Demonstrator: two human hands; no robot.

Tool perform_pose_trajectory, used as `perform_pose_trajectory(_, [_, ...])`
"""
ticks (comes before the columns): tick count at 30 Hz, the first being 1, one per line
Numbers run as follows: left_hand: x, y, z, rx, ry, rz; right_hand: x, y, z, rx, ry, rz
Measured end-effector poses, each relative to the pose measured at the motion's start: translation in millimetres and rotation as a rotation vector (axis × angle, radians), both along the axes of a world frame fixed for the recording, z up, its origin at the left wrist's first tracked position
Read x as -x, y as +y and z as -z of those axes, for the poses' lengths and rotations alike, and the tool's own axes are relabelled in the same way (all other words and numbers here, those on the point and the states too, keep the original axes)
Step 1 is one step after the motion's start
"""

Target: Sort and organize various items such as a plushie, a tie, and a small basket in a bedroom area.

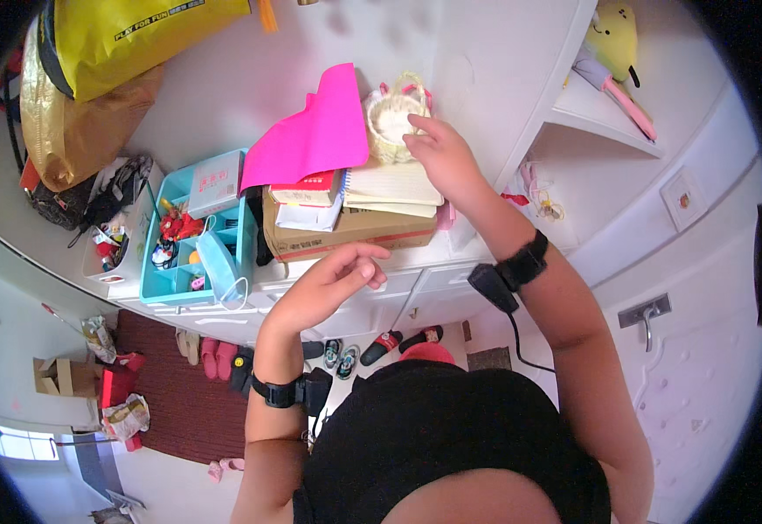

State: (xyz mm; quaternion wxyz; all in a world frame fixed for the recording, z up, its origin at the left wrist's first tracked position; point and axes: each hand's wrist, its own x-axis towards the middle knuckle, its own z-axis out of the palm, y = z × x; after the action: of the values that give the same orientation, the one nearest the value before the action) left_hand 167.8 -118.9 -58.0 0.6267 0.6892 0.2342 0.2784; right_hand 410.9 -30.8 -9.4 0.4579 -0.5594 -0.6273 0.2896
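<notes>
My right hand (440, 154) reaches to the small white woven basket (393, 121) with a looped handle, its fingertips over the basket's right rim; whether they touch it cannot be told. The basket stands at the back end of an open lined notebook (391, 187), which lies on a cardboard box (355, 237). Left of the basket, a bright pink sheet (315, 134) drapes over a red book (305, 190). My left hand (335, 285) hovers in front of the box with bent fingers and nothing visible in it.
A turquoise compartment tray (245, 242) stands left of the box, holding small items, a white box (216, 183) and a blue face mask (218, 262). Yellow and gold bags (86, 124) are at the upper left. A white shelf partition (538, 111) rises at the right. Shoes (348, 360) lie on the floor below.
</notes>
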Motion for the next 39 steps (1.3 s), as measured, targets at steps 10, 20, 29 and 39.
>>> perform_pose_trajectory(10, [-10.2, -3.2, -26.8, -0.096, -0.171, -0.315, -15.5, -147.0, -76.3, -0.489, -0.213, -0.113])
perform_pose_trajectory(20, [-80.1, -31.6, -94.4, -0.568, -0.349, -0.377, -75.3, -206.4, -96.1, -0.462, -0.244, -0.251])
perform_pose_trajectory(29, [-145.3, -48.4, -97.3, -0.542, -0.427, -0.374, -134.2, -201.4, -96.4, -0.262, 0.256, -0.096])
perform_pose_trajectory(39, [-163.1, -50.4, -90.1, -0.140, -0.788, -0.320, -151.4, -197.4, -64.9, 0.035, 0.165, -0.478])
